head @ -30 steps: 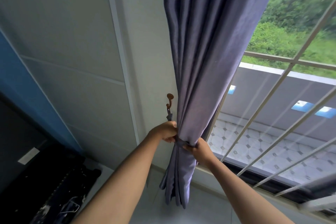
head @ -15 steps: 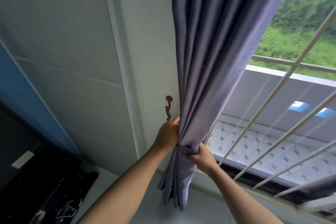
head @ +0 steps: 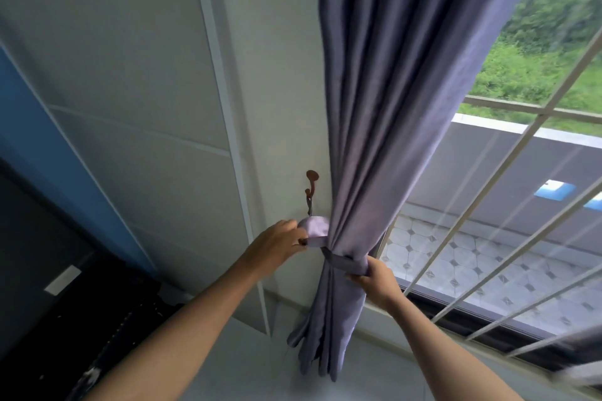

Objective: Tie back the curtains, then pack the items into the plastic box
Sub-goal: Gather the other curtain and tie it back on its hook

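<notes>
A purple-grey curtain (head: 374,107) hangs gathered beside the window. A matching fabric tieback band (head: 342,262) wraps around its narrow waist. My left hand (head: 277,246) pinches the band's free end (head: 314,231) just left of the curtain, below a brown wall hook (head: 311,185). A thin dark loop runs from the hook down to the band's end. My right hand (head: 374,277) grips the band and the bunched curtain on the right side. The plastic box is not in view.
The white panelled wall (head: 130,75) fills the left. A window with a white metal grille (head: 488,205) is on the right. A white sill (head: 244,361) runs below the curtain. Dark objects (head: 81,319) and a blue strip (head: 32,127) sit at lower left.
My left hand has pulled away from the curtain to the left, drawing out the band's end. The band now shows wrapped around the curtain. My right hand slid slightly right and down.
</notes>
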### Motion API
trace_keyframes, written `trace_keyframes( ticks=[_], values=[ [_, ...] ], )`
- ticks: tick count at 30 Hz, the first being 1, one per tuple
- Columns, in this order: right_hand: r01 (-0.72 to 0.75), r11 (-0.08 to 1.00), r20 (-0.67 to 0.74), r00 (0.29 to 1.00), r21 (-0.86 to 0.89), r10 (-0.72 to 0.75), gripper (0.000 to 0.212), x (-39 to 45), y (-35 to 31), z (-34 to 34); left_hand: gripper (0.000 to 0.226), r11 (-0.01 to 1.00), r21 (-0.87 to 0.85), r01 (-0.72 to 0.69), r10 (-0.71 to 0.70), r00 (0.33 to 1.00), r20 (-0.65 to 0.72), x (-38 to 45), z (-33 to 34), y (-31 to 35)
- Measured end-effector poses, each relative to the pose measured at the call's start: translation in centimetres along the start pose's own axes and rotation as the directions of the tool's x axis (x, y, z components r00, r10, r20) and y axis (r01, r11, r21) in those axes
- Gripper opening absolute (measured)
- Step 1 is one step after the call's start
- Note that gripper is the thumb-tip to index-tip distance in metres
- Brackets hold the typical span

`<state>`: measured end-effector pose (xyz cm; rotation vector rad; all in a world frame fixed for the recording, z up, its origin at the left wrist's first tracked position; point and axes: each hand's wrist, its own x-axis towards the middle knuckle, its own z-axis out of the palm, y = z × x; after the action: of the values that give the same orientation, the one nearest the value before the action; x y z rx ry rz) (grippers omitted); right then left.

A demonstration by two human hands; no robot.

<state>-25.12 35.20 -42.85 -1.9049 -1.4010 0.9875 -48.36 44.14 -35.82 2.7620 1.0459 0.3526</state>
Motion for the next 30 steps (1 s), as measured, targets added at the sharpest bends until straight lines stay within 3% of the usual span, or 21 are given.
trace_keyframes(
  ticks=[4, 8, 11, 13, 15, 18, 22, 25, 30],
  values=[
    [-0.012, 1.000, 0.025, 1.000, -0.024, 0.012, 0.018, 0.2, -0.1, -0.2, 0.034, 0.971, 0.153, -0.186, 0.200, 0.976, -0.080, 0.1, 0.5, 0.8],
    [0.024, 1.000, 0.034, 0.999, -0.020, -0.024, 0.020, -0.1, -0.4, 0.2, 0.025, 0.937, 0.219, -0.271, 0.289, 0.956, -0.051, -0.5, 1.7, 1.7],
    [0.033, 0.999, 0.007, 0.999, -0.017, -0.032, 0.021, -0.5, 0.0, 0.5, 0.029, 0.923, 0.203, -0.327, 0.363, 0.915, -0.177, -1.2, 1.5, 2.4],
    [0.030, 0.999, -0.002, 1.000, -0.022, -0.030, 0.023, -0.7, 0.3, 0.5, 0.041, 0.970, 0.058, -0.236, 0.243, 0.936, -0.254, -1.6, 1.5, 3.5],
    [0.030, 0.999, -0.006, 1.000, -0.022, -0.030, 0.021, -0.9, 0.5, 0.5, 0.052, 0.993, -0.116, 0.001, -0.023, 0.983, -0.184, -1.8, 1.8, 4.5],
    [0.042, 0.999, -0.018, 0.999, -0.028, -0.043, 0.012, -1.1, 0.7, 0.4, 0.046, 0.971, -0.091, 0.220, -0.225, 0.973, -0.054, -2.1, 3.2, 4.8],
    [0.047, 0.997, -0.011, 0.999, -0.058, -0.047, 0.009, -1.4, 0.9, 0.4, 0.013, 0.966, 0.093, 0.240, -0.237, 0.971, -0.043, -2.8, 3.1, 5.7],
    [0.043, 0.997, 0.007, 0.999, -0.062, -0.042, 0.012, -1.7, 0.7, 0.3, 0.020, 0.942, 0.281, 0.181, -0.161, 0.982, -0.096, -4.0, 4.1, 6.5],
    [0.002, 0.997, 0.031, 1.000, -0.081, 0.001, 0.007, -1.7, 0.3, 0.0, 0.017, 0.967, 0.252, 0.040, 0.024, 0.969, -0.247, -5.3, 6.2, 8.7]
  ],
)
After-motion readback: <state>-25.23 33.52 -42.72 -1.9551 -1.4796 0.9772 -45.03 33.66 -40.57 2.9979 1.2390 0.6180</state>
